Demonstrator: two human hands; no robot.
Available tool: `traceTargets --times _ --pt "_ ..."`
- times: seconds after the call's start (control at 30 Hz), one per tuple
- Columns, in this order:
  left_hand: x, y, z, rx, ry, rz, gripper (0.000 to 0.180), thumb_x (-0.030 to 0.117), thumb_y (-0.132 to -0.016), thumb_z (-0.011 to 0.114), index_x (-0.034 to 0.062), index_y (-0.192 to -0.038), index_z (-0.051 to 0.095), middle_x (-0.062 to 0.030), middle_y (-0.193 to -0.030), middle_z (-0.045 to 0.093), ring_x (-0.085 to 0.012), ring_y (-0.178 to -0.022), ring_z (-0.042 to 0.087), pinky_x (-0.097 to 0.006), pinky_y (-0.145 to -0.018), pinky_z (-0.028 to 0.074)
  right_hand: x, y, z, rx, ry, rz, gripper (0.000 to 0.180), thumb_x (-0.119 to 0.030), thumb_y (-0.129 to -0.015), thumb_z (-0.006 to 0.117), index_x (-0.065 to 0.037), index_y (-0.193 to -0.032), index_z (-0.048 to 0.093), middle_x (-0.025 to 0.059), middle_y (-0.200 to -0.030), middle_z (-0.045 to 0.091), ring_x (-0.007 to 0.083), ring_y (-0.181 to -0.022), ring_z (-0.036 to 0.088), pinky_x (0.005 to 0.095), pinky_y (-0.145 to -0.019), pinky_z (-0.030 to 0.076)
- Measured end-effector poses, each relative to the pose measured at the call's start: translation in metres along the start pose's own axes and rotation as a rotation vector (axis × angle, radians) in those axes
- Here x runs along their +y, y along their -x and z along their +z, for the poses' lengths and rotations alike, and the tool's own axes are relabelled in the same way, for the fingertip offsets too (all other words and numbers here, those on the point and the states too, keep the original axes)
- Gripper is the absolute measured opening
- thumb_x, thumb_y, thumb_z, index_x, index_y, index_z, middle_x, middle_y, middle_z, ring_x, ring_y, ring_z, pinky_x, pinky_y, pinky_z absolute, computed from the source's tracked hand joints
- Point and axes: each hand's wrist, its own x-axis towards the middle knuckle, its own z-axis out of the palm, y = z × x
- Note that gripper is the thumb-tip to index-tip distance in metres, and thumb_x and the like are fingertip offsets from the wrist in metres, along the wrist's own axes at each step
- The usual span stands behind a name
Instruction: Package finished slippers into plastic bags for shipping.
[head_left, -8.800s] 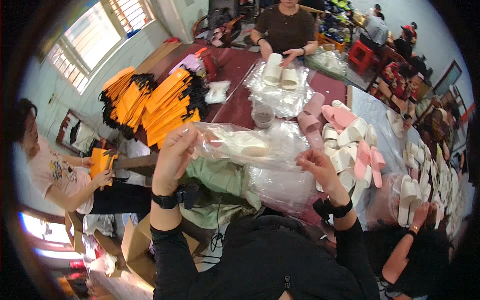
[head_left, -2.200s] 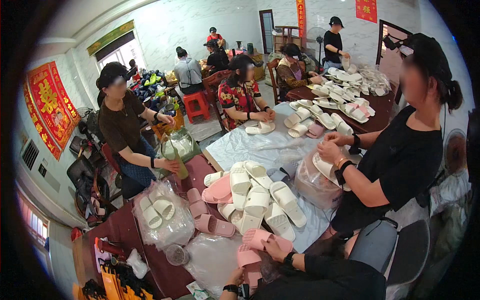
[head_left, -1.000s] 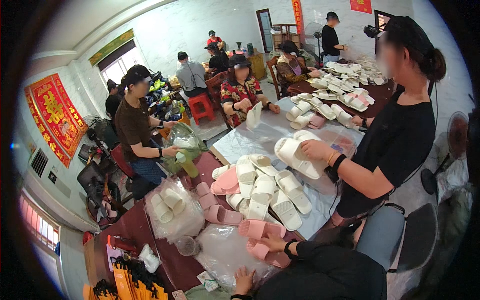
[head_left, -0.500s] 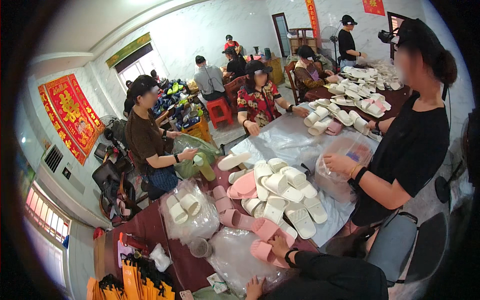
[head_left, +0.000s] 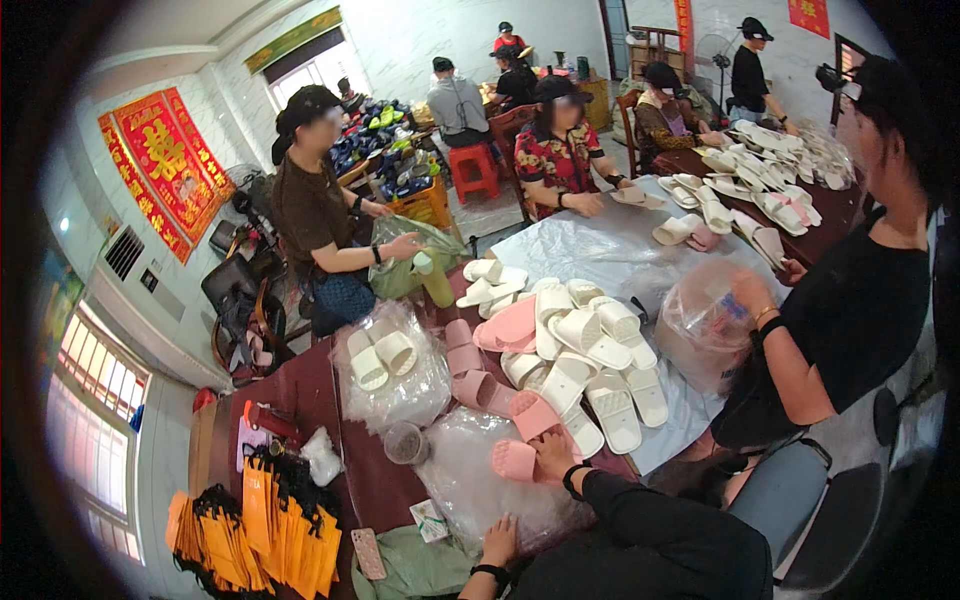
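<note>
My right hand is closed on the edge of a pink slipper at the near side of the heap. Just beyond it lies another pink slipper, close to my fingers. My left hand rests with its fingers stretched out on the near edge of a stack of clear plastic bags. White slippers are piled up beyond my right hand, with a flat pink pair among them. A duskier pink pair lies to the left of the pile.
A bagged white pair and a plastic cup stand left. Orange bags, a phone and a green cloth lie near left. Co-workers surround the table; one at right holds a clear bag. A bottle stands at the far-left edge.
The view has tilted down. My right hand stays at the pink slipper, shifting slightly. A white slipper has landed at the pile's far left. The co-worker in the floral top now holds a white slipper.
</note>
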Motion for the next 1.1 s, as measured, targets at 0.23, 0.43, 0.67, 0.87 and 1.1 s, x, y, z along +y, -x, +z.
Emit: traceTargets --times 0.23,0.43,0.67,0.87,1.1 --pt "0.008 -0.006 -0.003 -0.002 -0.004 -0.063 0.052 0.018 -0.08 0.049 0.0063 -0.129 0.04 -0.0132 -0.136 0.036 -0.0296 -0.12 0.039 -0.044 -0.096 0.035 0.011 0.012 -0.017 0.131 -0.142 -0.193 0.022 -0.012 -0.075 0.053 -0.012 -0.095 0.061 0.0113 -0.089 0.054 0.0311 -0.085 0.052 0.0424 -0.077 0.041" --pt "0.008 -0.001 0.001 0.069 0.023 -0.039 0.052 0.019 -0.08 0.048 0.0068 -0.13 0.038 -0.0136 -0.137 0.035 -0.0325 -0.121 0.038 -0.047 -0.096 0.033 -0.003 0.007 -0.018 0.202 -0.151 -0.168 0.029 -0.026 -0.072 0.059 -0.009 -0.096 0.059 0.0115 -0.088 0.056 0.0302 -0.088 0.053 0.0415 -0.077 0.042" --pt "-0.004 0.004 0.027 0.099 -0.021 -0.015 0.052 0.02 -0.082 0.046 0.0074 -0.132 0.036 -0.0155 -0.137 0.033 -0.0334 -0.122 0.036 -0.049 -0.097 0.032 -0.017 0.006 0.017 0.158 -0.216 -0.124 0.025 -0.026 -0.073 0.058 -0.008 -0.091 0.059 0.0103 -0.088 0.056 0.0293 -0.085 0.053 0.041 -0.072 0.043" --pt "-0.003 -0.002 0.031 0.17 0.074 0.049 0.07 0.04 -0.081 0.053 0.0002 -0.134 0.029 -0.0241 -0.131 0.039 -0.0414 -0.11 0.043 -0.05 -0.085 0.04 -0.02 0.008 0.017 0.084 -0.129 0.055 0.024 -0.03 -0.075 0.057 -0.01 -0.087 0.063 0.0116 -0.096 0.054 0.0288 -0.094 0.049 0.0433 -0.08 0.037" --pt "-0.004 0.001 0.036 0.27 0.003 0.043 0.064 0.032 -0.081 0.052 0.0007 -0.133 0.03 -0.0247 -0.132 0.037 -0.041 -0.107 0.046 -0.05 -0.082 0.042 -0.029 0.008 0.024 -0.089 -0.327 0.162 0.039 -0.036 -0.075 0.058 -0.006 -0.101 0.061 0.0199 -0.099 0.055 0.0353 -0.096 0.053 0.0455 -0.082 0.041"
